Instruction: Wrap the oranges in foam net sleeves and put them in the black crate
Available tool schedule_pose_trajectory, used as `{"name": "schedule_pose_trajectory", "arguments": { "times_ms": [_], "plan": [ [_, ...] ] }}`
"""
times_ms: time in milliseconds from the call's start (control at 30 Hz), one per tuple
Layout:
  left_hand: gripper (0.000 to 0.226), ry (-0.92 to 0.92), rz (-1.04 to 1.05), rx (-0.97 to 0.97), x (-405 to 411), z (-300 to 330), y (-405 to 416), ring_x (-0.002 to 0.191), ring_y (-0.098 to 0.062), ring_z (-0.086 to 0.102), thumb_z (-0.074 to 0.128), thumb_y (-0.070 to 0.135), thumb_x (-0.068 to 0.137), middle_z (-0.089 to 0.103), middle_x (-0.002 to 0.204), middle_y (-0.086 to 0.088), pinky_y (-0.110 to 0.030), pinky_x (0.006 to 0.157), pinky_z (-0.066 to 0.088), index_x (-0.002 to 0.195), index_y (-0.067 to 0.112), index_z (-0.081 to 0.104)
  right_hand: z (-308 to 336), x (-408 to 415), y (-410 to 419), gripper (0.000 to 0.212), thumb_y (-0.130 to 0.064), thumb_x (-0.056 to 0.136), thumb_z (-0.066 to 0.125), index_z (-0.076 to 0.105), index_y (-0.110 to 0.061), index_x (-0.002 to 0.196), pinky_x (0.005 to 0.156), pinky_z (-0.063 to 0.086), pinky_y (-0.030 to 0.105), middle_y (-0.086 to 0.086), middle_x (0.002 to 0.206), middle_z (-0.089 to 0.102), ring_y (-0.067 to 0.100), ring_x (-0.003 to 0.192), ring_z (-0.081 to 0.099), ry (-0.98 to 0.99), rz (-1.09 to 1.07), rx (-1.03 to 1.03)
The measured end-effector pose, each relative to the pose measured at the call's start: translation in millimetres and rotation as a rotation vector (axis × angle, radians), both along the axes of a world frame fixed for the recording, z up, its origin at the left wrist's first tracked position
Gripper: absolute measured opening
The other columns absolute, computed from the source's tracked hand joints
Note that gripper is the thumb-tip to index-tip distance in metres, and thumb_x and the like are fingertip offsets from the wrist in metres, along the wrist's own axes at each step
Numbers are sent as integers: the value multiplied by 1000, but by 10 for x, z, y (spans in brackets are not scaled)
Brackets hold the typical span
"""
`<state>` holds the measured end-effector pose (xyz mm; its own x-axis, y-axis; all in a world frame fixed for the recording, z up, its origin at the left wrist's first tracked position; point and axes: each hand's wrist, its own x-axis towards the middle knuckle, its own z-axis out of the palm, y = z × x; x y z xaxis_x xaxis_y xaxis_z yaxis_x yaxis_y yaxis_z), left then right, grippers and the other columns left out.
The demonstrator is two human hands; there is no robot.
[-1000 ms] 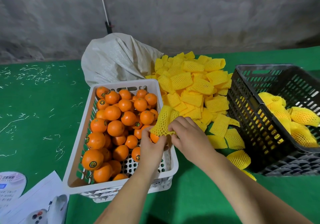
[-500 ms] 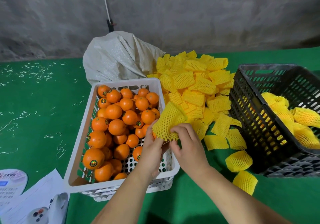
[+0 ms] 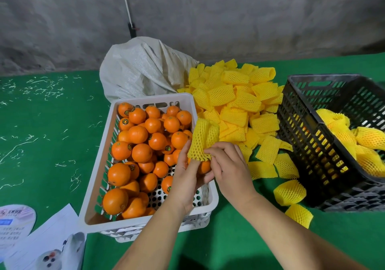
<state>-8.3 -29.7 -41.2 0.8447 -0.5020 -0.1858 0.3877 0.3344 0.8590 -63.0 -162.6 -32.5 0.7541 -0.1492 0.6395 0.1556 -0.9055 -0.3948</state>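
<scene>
Head cam: foam net sleeve (image 3: 203, 139) stands upright right above the orange (image 3: 203, 166) cupped in the left hand (image 3: 187, 178), right hand (image 3: 228, 165) fingers pinching its bottom rim, so it probably goes straight down.

Both forearms bare to the frame edge, left hand (image 3: 187, 178) and right hand (image 3: 231, 169) ungloved.

Over the near right corner of the white perforated plastic basket (image 3: 133, 223) of loose oranges (image 3: 137, 144), the left hand (image 3: 187, 178) cups a round orange fruit (image 3: 204, 166), seemingly half-hidden, while the right hand (image 3: 231, 169) pinches a yellow foam net sleeve (image 3: 203, 140) over it. Right of the basket: the black slatted plastic crate (image 3: 312, 144).
</scene>
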Motion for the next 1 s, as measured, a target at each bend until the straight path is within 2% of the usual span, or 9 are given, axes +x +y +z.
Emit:
{"name": "schedule_pose_trajectory", "arguments": {
  "times_ms": [200,367,500,600,667,767,833,933,1000],
  "plan": [
    [42,117,152,-24,57,-27,21,107,-26,74,71,39,96,75,124,-14,-37,83,62,136,26,66,-33,-97,-1,22,-15,91,68,76,-17,111,85,49,37,-3,111,70,24,100,63,-16,163,-252],
    [48,137,177,20,58,-15,34,112,-30,69,68,35,98,69,131,-22,-45,92,58,143,21,60,-139,-165,57,22,-12,93,63,74,-17,111,83,47,38,-2,109,68,25,97,61,0,198,-289],
    [52,54,134,61,14,34,48,110,-30,69,69,51,88,74,116,-14,-40,95,58,126,15,68,-153,-127,148,21,-18,92,67,65,-15,112,86,49,41,2,107,62,27,100,57,43,157,-178],
    [38,-14,15,65,-22,84,34,104,-21,74,67,57,90,77,113,0,-30,86,60,115,32,77,-116,-67,224,61,-19,77,81,46,-17,127,97,47,32,8,110,58,28,104,52,148,104,-6],
    [43,-10,-21,10,-8,101,40,123,-22,69,62,59,97,72,135,-2,-32,94,59,131,34,72,-67,-22,206,83,-17,76,86,36,-22,142,102,38,27,6,126,52,25,116,46,226,81,127],
    [50,41,-41,-65,10,68,39,138,-26,59,51,51,105,64,147,-5,-46,110,52,147,24,59,28,30,95,78,-34,80,81,39,-30,145,92,46,33,-7,124,42,18,117,44,231,45,241],
    [42,34,10,-31,4,38,28,131,-27,63,55,40,102,71,133,-1,-54,111,51,137,18,58,92,26,18,70,-52,81,72,50,-26,141,87,46,33,-7,116,43,20,110,47,183,-27,231],
    [9,-38,73,46,19,-20,34,111,-28,68,61,27,106,73,104,-1,-48,100,56,108,18,61,98,-8,-81,71,-63,75,71,61,-22,132,92,45,45,-2,116,44,26,113,45,117,-154,118],
    [16,-78,122,86,19,-9,46,94,-22,66,60,23,108,70,94,-3,-44,91,54,92,24,64,94,-21,-101,71,-65,71,74,62,-23,127,96,43,47,-3,120,41,27,117,43,104,-172,178]
  ]
}}
